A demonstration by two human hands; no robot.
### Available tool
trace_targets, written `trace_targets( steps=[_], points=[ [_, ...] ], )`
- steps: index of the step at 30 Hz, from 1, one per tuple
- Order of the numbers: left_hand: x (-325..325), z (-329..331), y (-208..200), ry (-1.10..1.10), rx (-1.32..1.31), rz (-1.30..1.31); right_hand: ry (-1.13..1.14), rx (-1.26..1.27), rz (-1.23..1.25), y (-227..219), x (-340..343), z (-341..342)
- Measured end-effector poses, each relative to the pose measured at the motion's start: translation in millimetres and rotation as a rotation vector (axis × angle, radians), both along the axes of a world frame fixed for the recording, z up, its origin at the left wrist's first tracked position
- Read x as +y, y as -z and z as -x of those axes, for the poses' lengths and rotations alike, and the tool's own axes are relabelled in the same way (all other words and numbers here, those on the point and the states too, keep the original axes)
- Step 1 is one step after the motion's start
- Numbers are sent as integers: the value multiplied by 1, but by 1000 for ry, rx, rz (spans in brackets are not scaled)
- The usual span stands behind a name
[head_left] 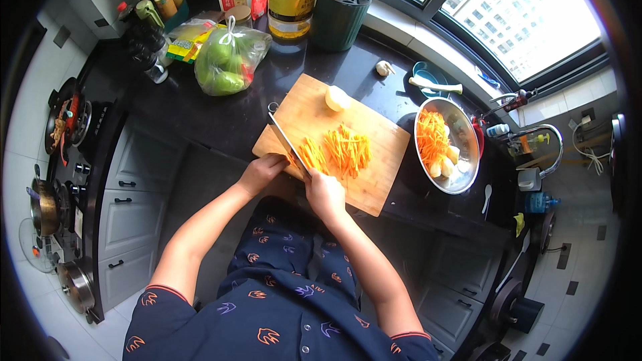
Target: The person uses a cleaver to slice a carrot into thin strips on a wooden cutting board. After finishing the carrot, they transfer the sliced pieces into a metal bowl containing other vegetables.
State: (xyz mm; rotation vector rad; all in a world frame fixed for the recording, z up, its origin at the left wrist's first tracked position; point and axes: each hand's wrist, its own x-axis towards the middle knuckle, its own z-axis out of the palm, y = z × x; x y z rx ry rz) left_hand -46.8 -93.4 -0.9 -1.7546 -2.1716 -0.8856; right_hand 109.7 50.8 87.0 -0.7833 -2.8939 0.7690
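My right hand point(325, 194) grips the handle of a kitchen knife point(289, 138), whose blade slants across the left side of a wooden cutting board point(384, 154). At the board's near-left edge, the bent fingers of my left hand point(263, 170) press on a piece of carrot point(292, 158) beside the blade. Most of that piece is hidden by the fingers and the knife. Just right of the blade lie thin carrot strips point(311, 152), and a larger pile of carrot shreds point(349, 151) sits mid-board. A pale, round peeled vegetable point(337, 98) rests near the far edge.
Right of the board stands a metal bowl point(465, 184) with carrot shreds and pale peeled pieces. A garlic bulb point(384, 68) and a peeler-like white-handled tool point(436, 85) lie behind. A bag of green produce point(226, 60), an oil jug point(292, 0) and a chopstick holder point(338, 23) line the back.
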Motion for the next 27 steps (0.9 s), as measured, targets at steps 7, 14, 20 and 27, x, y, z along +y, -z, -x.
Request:
trace_targets(
  steps=[7,14,20,27],
  points=[
    [-10,-2,-13,-13,3,7,49,9,79,22,18,2],
    [-6,6,-13,-3,62,-4,47,-22,65,12,12,2],
    [-5,7,-7,-6,99,10,-20,-23,20,2,8,5],
    [-3,5,-5,-12,98,-2,-31,-33,4,3,10,9]
  ],
)
